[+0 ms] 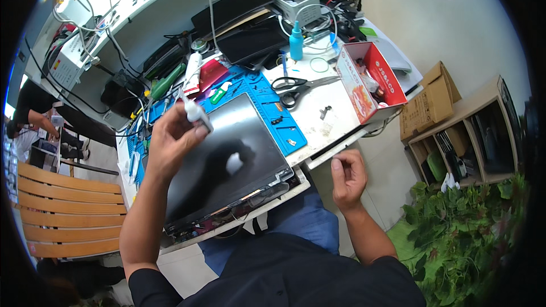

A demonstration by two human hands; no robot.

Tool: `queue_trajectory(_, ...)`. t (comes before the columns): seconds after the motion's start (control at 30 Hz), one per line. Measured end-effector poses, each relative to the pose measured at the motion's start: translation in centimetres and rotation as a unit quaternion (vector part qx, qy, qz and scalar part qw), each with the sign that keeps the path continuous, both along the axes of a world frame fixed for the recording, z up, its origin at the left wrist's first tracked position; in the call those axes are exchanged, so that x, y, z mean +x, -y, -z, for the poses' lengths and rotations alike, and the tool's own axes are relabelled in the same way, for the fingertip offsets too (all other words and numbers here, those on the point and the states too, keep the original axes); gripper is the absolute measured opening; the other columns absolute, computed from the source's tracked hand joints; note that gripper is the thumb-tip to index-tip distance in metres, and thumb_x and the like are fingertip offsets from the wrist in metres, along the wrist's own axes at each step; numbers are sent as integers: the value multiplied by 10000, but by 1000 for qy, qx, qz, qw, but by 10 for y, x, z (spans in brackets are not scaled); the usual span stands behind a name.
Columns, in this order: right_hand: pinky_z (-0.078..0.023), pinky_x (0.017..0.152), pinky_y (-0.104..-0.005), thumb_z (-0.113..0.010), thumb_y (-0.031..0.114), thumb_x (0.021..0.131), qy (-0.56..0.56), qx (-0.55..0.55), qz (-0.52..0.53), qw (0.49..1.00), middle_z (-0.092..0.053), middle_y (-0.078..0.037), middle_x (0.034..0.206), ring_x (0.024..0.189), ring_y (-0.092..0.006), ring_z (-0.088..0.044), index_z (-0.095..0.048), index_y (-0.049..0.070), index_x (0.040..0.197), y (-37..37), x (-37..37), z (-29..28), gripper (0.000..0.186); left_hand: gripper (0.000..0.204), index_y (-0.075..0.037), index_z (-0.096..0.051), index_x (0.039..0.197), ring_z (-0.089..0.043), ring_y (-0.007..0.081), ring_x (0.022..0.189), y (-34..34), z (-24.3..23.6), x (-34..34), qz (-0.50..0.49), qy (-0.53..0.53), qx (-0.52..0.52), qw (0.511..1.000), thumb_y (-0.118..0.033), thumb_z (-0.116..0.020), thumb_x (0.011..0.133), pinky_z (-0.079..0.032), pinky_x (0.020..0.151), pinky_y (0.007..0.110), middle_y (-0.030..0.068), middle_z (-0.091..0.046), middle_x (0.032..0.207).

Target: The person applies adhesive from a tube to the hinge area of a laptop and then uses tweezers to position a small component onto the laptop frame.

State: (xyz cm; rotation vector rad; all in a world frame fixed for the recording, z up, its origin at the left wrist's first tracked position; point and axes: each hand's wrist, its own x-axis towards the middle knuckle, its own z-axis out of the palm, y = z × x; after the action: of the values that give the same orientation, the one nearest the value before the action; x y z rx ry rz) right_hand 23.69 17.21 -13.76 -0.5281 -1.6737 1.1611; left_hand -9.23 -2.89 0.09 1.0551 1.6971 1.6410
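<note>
Apparently an electronics repair workshop, a cluttered white workbench, a blue work mat strewn with small parts, a dark screen panel, black scissors, a green-handled tool, a blue nozzle bottle, trailing cables

A flat black screen panel is laid across the near part of the white desk; a blue mat is seen past its far and right edges. Black-handled metal scissors are placed between the panel and a red-and-white cardboard box, farther right. The desk is flanked left by a slatted wooden bench, right by a wooden shelf unit.
</note>
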Motion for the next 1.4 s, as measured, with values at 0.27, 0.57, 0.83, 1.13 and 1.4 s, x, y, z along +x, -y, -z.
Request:
queue_trajectory(0.27,-475,628,-273,-736,-50,1001,6,123,41,991,-672,-71,1038,721,-103,-568,-720,0,1098,-40,-22,-49,110,318,-20,-778,1159,-788,142,942,-161,22,-32,18,-211,-79,974,-184,-930,933,-623,874,327,69,-820,1005)
queue_trajectory(0.57,-468,599,-279,-753,-32,992,120,95,-5,988,-687,-53,1005,701,-106,-554,-746,2,1107,-55,-23,-62,120,395,-20,-845,1110,-826,353,919,-223,16,-27,-10,-397,-232,888,-290,-965,848,-630,852,421,185,-846,979)
queue_trajectory(0.83,-583,721,-429,-783,34,971,192,120,-125,966,-702,-137,1022,805,-331,-716,-757,8,1115,-43,-47,-67,149,378,21,-828,1101,-801,231,806,-224,26,-35,-14,-452,-202,869,-278,-945,901,-627,778,361,158,-840,950)
queue_trajectory(1.13,-594,860,-479,-765,61,985,249,175,-164,938,-690,-166,1020,933,-380,-732,-770,-26,1052,-36,-66,-75,110,408,29,-831,1072,-813,298,848,-229,23,-43,3,-450,-211,868,-268,-936,812,-631,828,389,184,-832,932)
queue_trajectory(1.4,-598,870,-490,-761,58,983,279,177,-167,929,-691,-170,1016,946,-394,-735,-774,-18,1013,-36,-64,-80,82,386,-5,-844,1105,-828,359,959,-229,20,-37,1,-431,-223,874,-242,-893,804,-642,910,425,188,-843,997)
